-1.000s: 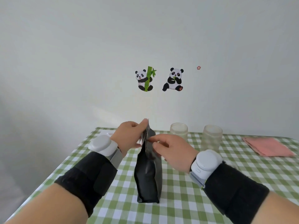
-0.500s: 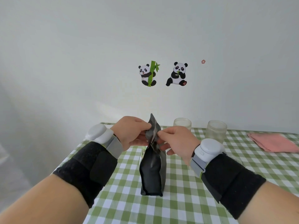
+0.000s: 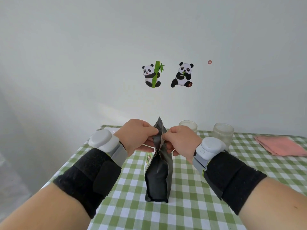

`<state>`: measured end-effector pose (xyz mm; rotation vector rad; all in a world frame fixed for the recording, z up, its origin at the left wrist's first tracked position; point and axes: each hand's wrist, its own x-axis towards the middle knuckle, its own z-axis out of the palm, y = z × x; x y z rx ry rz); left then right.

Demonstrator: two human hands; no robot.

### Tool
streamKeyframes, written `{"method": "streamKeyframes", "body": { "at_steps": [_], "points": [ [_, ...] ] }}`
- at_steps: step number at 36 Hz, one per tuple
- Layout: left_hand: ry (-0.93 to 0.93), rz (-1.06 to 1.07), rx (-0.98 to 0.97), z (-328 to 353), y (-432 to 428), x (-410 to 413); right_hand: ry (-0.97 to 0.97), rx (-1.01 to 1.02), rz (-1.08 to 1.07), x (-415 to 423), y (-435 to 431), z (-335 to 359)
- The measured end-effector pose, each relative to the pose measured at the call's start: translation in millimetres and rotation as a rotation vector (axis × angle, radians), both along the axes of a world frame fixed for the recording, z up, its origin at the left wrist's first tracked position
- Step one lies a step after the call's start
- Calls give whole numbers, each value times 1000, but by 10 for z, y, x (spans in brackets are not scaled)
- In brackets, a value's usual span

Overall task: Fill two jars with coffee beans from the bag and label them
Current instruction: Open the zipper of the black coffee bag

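Note:
A black coffee bag (image 3: 157,178) stands upright on the green checked tablecloth (image 3: 191,205), seen edge-on. My left hand (image 3: 137,135) pinches the left flap of the bag's top. My right hand (image 3: 181,140) pinches the right flap, its fingertips almost meeting those of the left. Behind the hands stand two frosted glass jars without lids: one jar (image 3: 189,126) partly hidden by my right hand, the other jar (image 3: 222,132) further right. Whether the bag's mouth is open cannot be seen.
A folded pink cloth (image 3: 280,145) lies at the right rear of the table. Something white (image 3: 114,130) peeks out behind my left wrist at the back edge. The table's left edge runs close to my left forearm. A wall with panda stickers stands right behind the table.
Both hands have shifted their grip on the bag's top, from thumb and fingers held upright to a tight pinch on each side. The bag's top now stands taller and straighter.

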<state>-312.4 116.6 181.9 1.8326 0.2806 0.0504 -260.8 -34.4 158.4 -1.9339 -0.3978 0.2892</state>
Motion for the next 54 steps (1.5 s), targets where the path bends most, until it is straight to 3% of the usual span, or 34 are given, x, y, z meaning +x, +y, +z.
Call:
{"method": "streamKeyframes", "body": {
  "at_steps": [11,30,38,41,46,51,54],
  "points": [
    [-78,94,234,24,-8,8,-240,-196,-45,30,94,26],
    [-84,130,507,124,-107,-43,-379,-417,-1,4,57,181],
    [-88,149,618,189,-16,-40,-348,-475,-64,103,-47,236],
    [-45,105,559,203,84,-89,-299,-496,-58,160,-176,225],
    [-87,48,788,238,32,-49,-409,-585,-19,122,-166,280],
    [-166,-9,695,181,122,-54,-489,-465,-5,133,-305,239],
    [-127,-168,790,161,174,-102,-494,-435,113,122,-348,257]
  ]
}}
